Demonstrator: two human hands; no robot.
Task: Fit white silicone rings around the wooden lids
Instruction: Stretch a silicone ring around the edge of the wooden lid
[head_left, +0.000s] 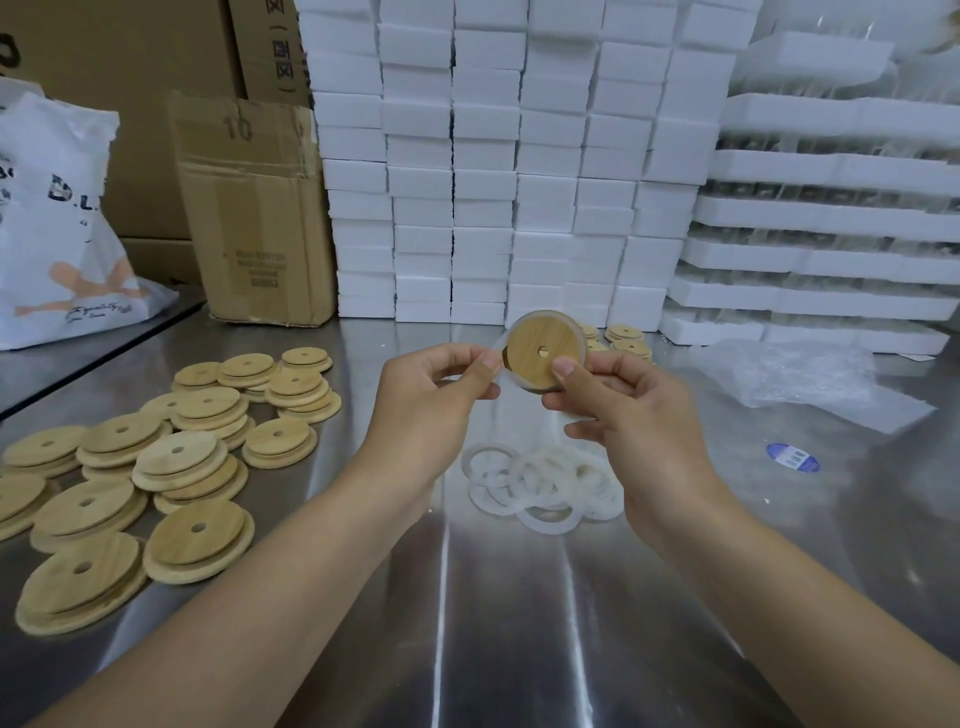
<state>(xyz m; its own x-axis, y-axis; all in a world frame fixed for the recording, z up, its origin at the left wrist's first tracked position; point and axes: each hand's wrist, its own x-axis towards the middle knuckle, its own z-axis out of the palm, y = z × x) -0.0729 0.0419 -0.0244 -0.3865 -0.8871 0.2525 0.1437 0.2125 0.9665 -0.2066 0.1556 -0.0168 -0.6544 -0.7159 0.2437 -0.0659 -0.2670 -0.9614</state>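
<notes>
Head view, looking down over a steel table (467, 649). Gripping a wooden lid (543, 349) in the right hand (628, 421), thumb on its face, held up above the tabletop. Pinching a white silicone ring (497, 347) at the lid's left edge with the left hand (431, 400); seated round the top and right rim, loose on the left. Beneath the hands, a pile of rings (540, 491). Off to the left, bare lids (171, 467) in heaps. Behind, stacked foam blocks (483, 182).

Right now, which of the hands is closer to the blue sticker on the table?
Right. The right hand, holding the wooden lid, is left of the blue sticker; the left hand, pinching the silicone ring, is farther left.
</notes>
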